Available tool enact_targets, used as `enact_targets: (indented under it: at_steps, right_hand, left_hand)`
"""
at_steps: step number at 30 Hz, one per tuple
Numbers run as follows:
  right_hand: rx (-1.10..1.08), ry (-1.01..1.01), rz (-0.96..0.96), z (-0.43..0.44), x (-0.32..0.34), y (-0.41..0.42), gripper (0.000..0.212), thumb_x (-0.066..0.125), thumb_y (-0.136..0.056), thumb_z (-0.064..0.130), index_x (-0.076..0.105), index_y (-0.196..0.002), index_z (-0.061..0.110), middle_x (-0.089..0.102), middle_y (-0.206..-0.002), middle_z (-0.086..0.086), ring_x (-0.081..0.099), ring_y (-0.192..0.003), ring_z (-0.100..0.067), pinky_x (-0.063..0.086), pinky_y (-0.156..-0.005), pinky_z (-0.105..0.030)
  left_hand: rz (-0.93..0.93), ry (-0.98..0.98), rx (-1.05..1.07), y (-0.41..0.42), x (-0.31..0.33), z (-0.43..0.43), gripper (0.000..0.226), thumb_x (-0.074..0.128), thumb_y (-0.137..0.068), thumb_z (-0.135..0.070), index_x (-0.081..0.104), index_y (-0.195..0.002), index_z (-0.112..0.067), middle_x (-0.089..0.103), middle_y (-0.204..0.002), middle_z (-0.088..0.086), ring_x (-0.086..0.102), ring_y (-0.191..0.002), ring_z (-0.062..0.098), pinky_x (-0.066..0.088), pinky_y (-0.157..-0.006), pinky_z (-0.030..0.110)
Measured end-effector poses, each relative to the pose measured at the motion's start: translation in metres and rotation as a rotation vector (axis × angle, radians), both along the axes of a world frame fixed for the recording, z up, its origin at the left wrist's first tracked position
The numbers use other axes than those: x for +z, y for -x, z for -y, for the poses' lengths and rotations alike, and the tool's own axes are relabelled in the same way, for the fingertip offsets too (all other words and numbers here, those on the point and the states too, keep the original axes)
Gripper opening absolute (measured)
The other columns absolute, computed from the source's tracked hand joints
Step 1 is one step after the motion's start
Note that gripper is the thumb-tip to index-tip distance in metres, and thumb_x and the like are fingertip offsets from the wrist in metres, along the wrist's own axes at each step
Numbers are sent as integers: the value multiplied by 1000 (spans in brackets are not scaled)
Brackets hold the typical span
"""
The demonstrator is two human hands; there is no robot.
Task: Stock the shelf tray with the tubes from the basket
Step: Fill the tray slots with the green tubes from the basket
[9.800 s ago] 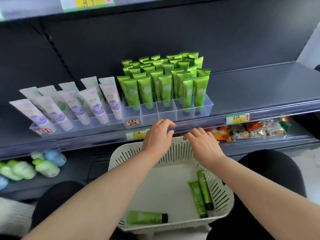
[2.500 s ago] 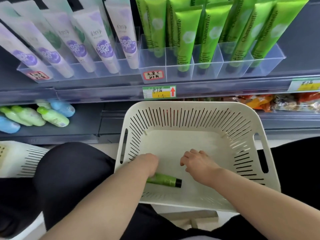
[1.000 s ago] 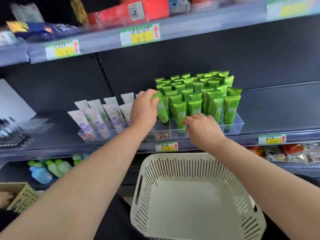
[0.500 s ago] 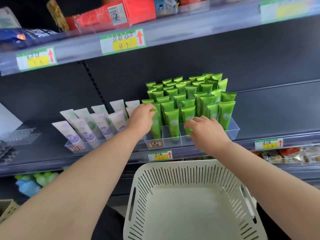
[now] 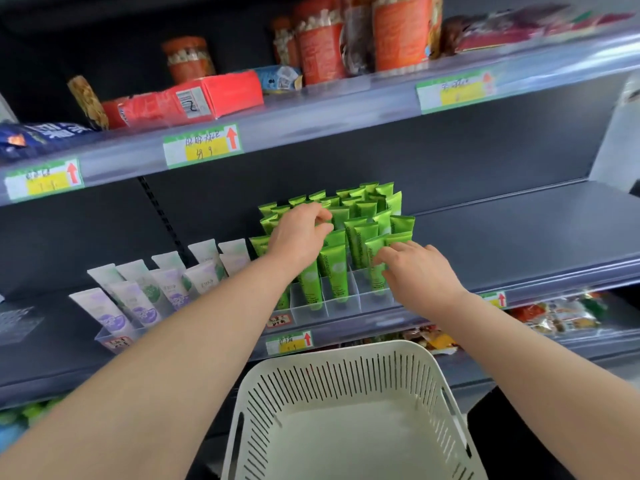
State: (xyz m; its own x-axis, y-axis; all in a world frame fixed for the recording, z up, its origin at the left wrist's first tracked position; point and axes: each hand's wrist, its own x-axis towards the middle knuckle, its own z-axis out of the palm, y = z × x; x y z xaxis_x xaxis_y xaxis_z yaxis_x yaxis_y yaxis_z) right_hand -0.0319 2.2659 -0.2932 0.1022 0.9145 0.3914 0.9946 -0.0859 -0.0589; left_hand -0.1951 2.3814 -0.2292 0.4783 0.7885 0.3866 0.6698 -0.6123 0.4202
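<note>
A: On the left of the middle shelf, what stands there?

B: Pale purple tubes (image 5: 145, 299); they are not our concern. Just to the right of them the left hand (image 5: 298, 233) reaches into the green tubes (image 5: 360, 216). Its fingers are curled over the tops in the middle rows. Whether it pinches one tube or only presses on them, I cannot tell.

A: And further right?

B: The right hand (image 5: 415, 268) is at the near right corner of the shelf tray (image 5: 353, 306). Its fingers are bent round the upper part of the front right tube (image 5: 377, 284), which stands in its compartment.

A: Which step is this, in your opinion?

B: I judge it to be the end, with the last tubes being seated and straightened. The basket (image 5: 346, 410), near and below the shelf, shows no tube in the part that is visible. Its nearest edge is cut off.

A: What does the next move call for?

B: Probably a gentle push down, so that the tube sits fully in its compartment. Then the hand must let go without tipping the neighbours.

A: How do the tubes look?

B: Bright green, with the flat crimped end up and the narrow end down. They stand in close rows and lean a little to the far side. I suppose they are light and lean easily.
</note>
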Motion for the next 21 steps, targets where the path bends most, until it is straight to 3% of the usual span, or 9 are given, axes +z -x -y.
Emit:
enact_targets:
  at_steps: [10,15,21]
  right_hand:
    - [-96,8,-39,7,3,-48,28,46,-95,24,54,-121,28,61,-113,5,53,-109,-20,41,-81,-34]
    - [-125,-32,-145,-6,3,-60,31,49,-96,29,47,-125,19,57,-119,0,52,-109,-22,41,-81,-36]
    - [-59,-5,-218,-31,3,-65,30,47,-98,29,49,-126,19,55,-118,-1,52,-108,-24,41,-79,-36]
  left_hand:
    - [-62,28,-124,-60,1,2,16,62,-91,-25,66,-107,-22,66,-109,-4,60,-101,16,50,-91,39]
    - [-95,35,-127,-81,-2,-6,17,62,-91,-24,66,-107,-21,67,-110,-3,61,-101,18,49,-92,38]
    - [-126,34,-109,-99,-5,-18,18,61,-93,-22,65,-110,-21,66,-111,-3,60,-102,17,49,-92,39]
